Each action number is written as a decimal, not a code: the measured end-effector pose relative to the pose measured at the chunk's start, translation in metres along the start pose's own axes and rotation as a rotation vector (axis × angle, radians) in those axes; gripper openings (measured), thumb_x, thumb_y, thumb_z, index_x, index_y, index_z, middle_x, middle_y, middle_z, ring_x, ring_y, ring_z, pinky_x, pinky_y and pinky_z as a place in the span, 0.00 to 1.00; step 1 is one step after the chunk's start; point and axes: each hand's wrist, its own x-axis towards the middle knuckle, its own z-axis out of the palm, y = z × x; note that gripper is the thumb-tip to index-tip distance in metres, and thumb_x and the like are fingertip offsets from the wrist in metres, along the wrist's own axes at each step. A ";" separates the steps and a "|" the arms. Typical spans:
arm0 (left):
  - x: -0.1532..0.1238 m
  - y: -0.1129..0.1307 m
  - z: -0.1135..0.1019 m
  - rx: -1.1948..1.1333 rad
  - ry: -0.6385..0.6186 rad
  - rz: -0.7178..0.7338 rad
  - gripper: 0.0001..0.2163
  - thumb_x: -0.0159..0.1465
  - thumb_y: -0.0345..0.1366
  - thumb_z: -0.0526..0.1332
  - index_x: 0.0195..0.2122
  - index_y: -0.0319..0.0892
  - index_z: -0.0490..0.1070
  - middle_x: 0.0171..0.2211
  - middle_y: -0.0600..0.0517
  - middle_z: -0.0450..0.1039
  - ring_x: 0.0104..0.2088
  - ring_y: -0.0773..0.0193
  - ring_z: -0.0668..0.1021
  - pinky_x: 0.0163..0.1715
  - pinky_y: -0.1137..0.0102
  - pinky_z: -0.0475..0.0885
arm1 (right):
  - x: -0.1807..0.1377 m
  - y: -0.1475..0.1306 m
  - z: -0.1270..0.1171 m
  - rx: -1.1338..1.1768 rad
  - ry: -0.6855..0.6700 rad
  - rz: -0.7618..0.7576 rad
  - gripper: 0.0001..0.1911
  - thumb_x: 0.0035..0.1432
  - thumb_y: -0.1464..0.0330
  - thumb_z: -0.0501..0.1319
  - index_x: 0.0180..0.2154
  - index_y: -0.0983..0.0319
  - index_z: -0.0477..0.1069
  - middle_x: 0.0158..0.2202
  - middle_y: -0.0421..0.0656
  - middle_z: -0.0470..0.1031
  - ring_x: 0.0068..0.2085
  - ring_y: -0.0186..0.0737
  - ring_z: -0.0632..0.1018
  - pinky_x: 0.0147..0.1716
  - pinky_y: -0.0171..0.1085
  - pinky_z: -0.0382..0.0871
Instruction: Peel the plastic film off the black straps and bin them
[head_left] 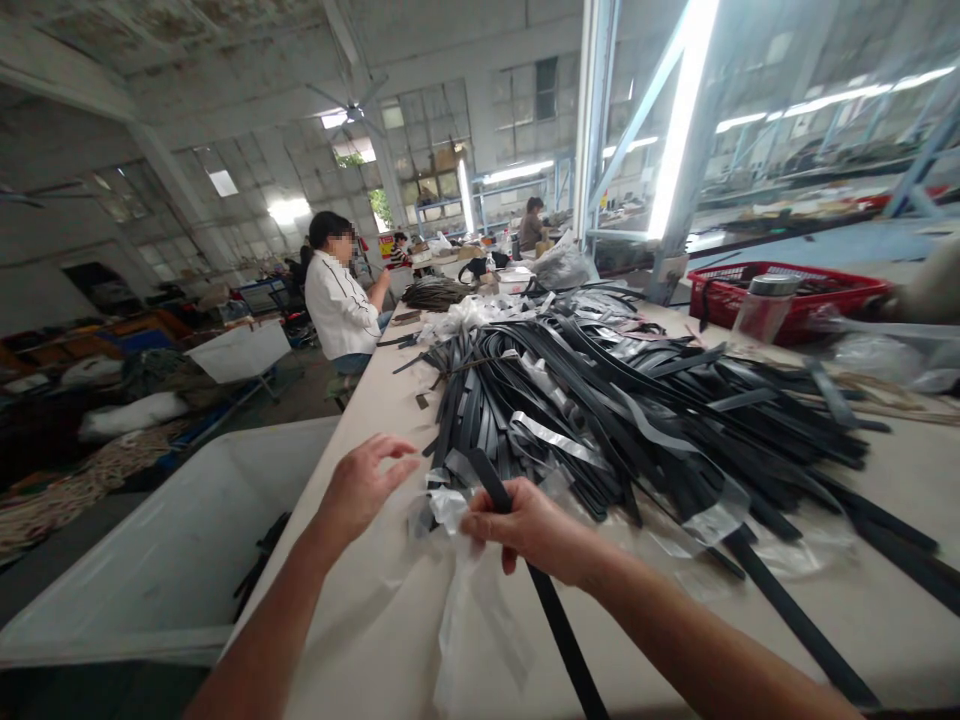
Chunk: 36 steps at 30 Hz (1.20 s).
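Hands | my right hand [525, 525] is gripping a black strap [559, 625] near the tabletop's [375, 640] near edge | my left hand [364, 485] is hovering open beside clear plastic wrap [450, 510].

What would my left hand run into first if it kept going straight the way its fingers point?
Probably the clear plastic wrapper bunched by the right hand, then the pile of black straps. The left hand is open; depth is uncertain.
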 end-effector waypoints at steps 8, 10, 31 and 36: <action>-0.088 -0.008 0.066 -0.225 -0.245 -0.210 0.12 0.58 0.43 0.64 0.34 0.40 0.79 0.32 0.49 0.79 0.34 0.58 0.76 0.36 0.69 0.67 | 0.010 0.008 0.010 -0.105 0.216 -0.011 0.09 0.51 0.64 0.63 0.25 0.64 0.73 0.21 0.37 0.75 0.18 0.26 0.66 0.13 0.26 0.64; -0.093 -0.007 0.082 -0.261 -0.245 -0.245 0.11 0.60 0.42 0.63 0.30 0.39 0.79 0.27 0.50 0.77 0.30 0.61 0.74 0.32 0.70 0.65 | 0.012 0.009 0.015 -0.123 0.228 -0.018 0.08 0.51 0.65 0.63 0.25 0.64 0.73 0.21 0.37 0.75 0.18 0.27 0.67 0.13 0.26 0.64; -0.050 0.019 0.095 -1.364 0.260 -0.395 0.15 0.43 0.39 0.78 0.26 0.37 0.77 0.27 0.51 0.80 0.28 0.65 0.80 0.32 0.73 0.77 | -0.046 0.031 0.033 -0.126 0.015 0.045 0.20 0.65 0.60 0.50 0.28 0.63 0.71 0.22 0.41 0.74 0.22 0.32 0.70 0.14 0.25 0.65; -0.055 0.019 0.100 -1.344 0.195 -0.357 0.13 0.45 0.39 0.77 0.25 0.37 0.77 0.27 0.51 0.79 0.28 0.66 0.80 0.32 0.74 0.77 | -0.044 0.040 0.030 -0.073 -0.008 0.082 0.19 0.63 0.61 0.50 0.28 0.65 0.71 0.22 0.42 0.74 0.19 0.30 0.69 0.13 0.26 0.65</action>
